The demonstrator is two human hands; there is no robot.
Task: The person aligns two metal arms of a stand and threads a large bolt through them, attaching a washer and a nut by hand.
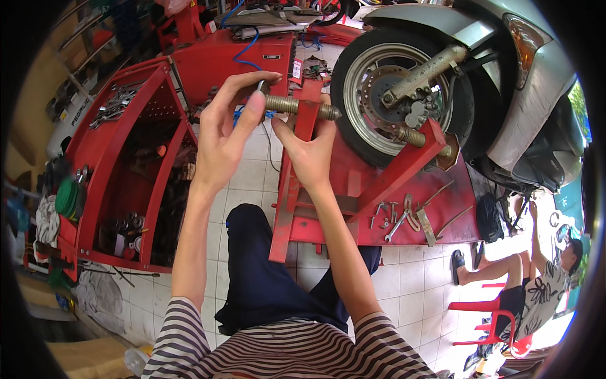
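Note:
My left hand point(228, 123) is curled round the outer end of a thick threaded screw point(284, 104), its thumb against the metal plate point(261, 90) there. The screw passes through the top of a red steel upright point(307, 117), its pointed tip showing on the right. My right hand point(307, 155) wraps that upright just below the screw, thumb on the left side, fingers on the right. A second red arm point(404, 167) carries a matching screw point(411, 136) with an angular plate point(449, 153). Behind it stands a scooter's front wheel point(372, 82) with a brake disc.
Spanners point(398, 227) and other tools lie on the red platform point(457, 218). To the left is a red tool cabinet point(101, 189) holding tools. A blue hose point(247, 54) hangs over a red box. A person sits on a red chair point(483, 307) at the right.

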